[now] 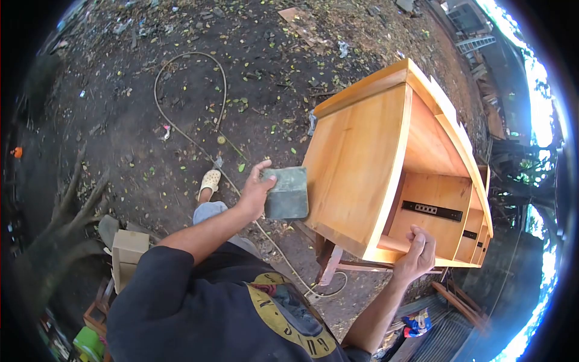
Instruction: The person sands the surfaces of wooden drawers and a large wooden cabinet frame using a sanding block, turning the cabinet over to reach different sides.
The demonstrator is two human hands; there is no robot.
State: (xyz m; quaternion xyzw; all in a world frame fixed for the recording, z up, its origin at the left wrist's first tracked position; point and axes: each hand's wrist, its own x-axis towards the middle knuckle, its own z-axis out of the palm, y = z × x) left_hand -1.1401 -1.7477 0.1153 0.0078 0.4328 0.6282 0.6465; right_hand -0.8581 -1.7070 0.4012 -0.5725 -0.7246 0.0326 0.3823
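My left hand (256, 192) pinches a grey-green sheet of sandpaper (287, 194), thumb on top, with a crease across it. The sheet's right edge overlaps the flat side panel of a light, varnished wooden cabinet (356, 169). My right hand (418, 253) is closed with fingers curled together, in front of the cabinet's lower front edge; I cannot tell what is in them. Behind those fingers the cabinet's open compartments show, with a black metal drawer rail (432, 211) fixed to an inner wall.
The cabinet rests on a wooden support (330, 265). A hose (192, 140) loops over the leaf-strewn dirt, passing my clog-shod foot (209, 181). A cardboard box (128, 250) stands left of me. A blue and red packet (417, 323) lies near corrugated sheeting (443, 338) at lower right.
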